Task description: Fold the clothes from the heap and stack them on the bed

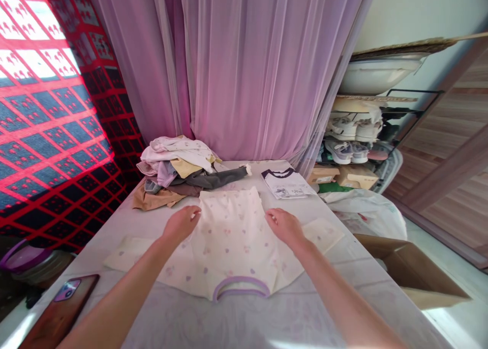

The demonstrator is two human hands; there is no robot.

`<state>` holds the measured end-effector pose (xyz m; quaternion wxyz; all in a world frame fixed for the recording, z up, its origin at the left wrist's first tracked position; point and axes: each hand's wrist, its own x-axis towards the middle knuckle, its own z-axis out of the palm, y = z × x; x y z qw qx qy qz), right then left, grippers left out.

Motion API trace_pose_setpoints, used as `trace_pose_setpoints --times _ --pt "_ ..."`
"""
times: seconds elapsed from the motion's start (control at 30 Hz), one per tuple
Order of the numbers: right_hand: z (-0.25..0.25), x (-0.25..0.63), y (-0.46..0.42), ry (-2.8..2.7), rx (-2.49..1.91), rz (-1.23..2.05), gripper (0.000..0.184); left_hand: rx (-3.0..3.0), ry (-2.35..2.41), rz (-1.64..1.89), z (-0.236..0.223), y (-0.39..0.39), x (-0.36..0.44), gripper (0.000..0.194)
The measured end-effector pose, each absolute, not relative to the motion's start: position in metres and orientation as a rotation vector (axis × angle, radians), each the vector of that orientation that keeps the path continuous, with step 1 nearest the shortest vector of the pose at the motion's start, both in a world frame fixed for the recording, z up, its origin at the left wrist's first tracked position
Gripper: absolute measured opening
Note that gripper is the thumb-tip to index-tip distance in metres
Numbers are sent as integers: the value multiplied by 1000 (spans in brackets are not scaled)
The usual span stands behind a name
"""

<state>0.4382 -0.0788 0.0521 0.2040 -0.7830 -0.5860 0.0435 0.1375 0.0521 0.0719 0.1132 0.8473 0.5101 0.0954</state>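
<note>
Curls left hand (pixel 185 221) and right hand (pixel 282 224) at cream top (pixel 232 237), cannot tell if pinching; faces clothes pile (pixel 183 161), folded shirt (pixel 287 183).

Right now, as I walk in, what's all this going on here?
A person has a cream long-sleeved top with a purple neckline spread out, neckline towards them. The left hand and right hand are at its two sides, near the far end; whether the fingers grip the cloth is hard to tell. Beyond it, a loose pile of clothes lies on the left and a folded white shirt on the right.
</note>
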Motion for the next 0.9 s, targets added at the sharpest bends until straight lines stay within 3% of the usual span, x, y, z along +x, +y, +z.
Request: trace_pose_setpoints --times 0.13,0.3,0.5,0.9 --pt "48 472 -4 -1394 -2345 313 34 2220 1665 317 57 124 149 33" --pt "31 475 51 -1328 -2384 385 46 2115 1722 315 37 161 168 31" --pt "25 466 70 -1319 -2428 376 34 2001 1845 369 30 168 177 34" --pt "15 467 61 -1303 -2607 96 31 1953 2091 409 28 151 190 33"
